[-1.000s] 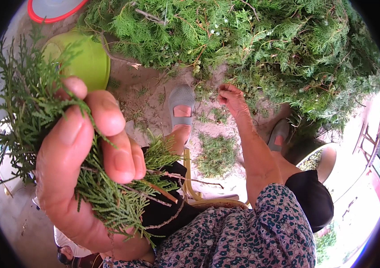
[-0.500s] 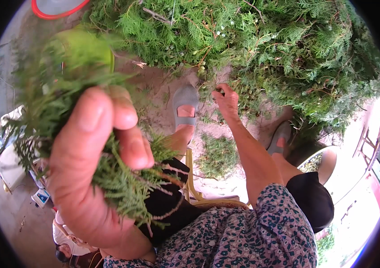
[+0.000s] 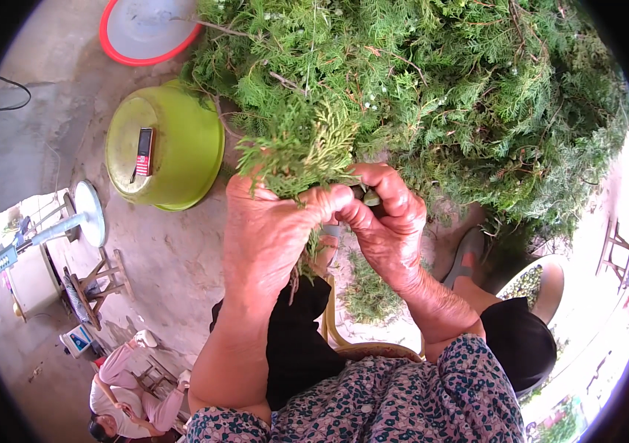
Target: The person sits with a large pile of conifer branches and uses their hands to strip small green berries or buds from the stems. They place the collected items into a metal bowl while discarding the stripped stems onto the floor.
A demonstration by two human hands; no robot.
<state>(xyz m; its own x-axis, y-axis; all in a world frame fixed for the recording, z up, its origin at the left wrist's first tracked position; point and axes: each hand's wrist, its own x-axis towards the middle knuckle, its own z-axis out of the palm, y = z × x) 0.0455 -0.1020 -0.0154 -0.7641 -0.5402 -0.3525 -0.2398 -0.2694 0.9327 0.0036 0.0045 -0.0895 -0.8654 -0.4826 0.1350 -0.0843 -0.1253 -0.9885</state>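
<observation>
My left hand is closed round a leafy evergreen sprig, whose flat scaly fronds stick out above the fingers and whose stems hang below. Right against it, my right hand is closed, with a few small green cones showing between its curled fingers. The two thumbs and fingertips meet at the sprig's edge, in front of my lap. Beyond both hands rises a big pile of cut evergreen branches.
An upturned lime-green basin carries a mobile phone. Behind it lies a red-rimmed basin. Loose sprigs lie between my feet. At right stands a bowl with small green pieces. A person sits at lower left.
My left hand has moved away from close to the camera, forward and right, still holding the sprig. My right hand has drawn back from above the floor to meet it.
</observation>
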